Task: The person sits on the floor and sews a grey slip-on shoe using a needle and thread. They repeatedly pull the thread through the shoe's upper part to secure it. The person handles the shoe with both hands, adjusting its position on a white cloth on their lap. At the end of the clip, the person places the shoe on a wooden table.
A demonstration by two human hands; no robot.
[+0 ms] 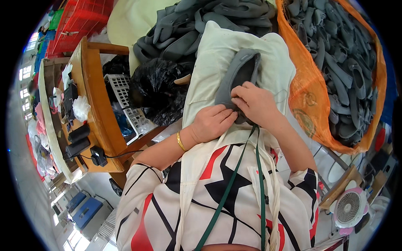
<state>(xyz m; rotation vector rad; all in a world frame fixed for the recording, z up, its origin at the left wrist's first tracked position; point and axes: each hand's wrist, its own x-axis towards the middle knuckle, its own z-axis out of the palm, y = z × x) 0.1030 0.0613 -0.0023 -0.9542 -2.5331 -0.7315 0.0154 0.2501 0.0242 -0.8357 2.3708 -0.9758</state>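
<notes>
A grey slip-on shoe, soft like a knitted upper, lies on a white cloth-covered cushion on my lap. Its dark opening faces up and to the right. My left hand is closed on the shoe's near end, fingertips pressed against it, with a gold bracelet at the wrist. From the right, my right hand bends over the same end, thumb and fingers pinched together at the shoe's edge. Whether a small tool or thread sits in that pinch is hidden.
Many grey shoes are heaped beyond the cushion. An orange sack full of more stands to the right. Left are a black plastic bag, a white basket and a wooden table. A pink-and-white fan stands lower right.
</notes>
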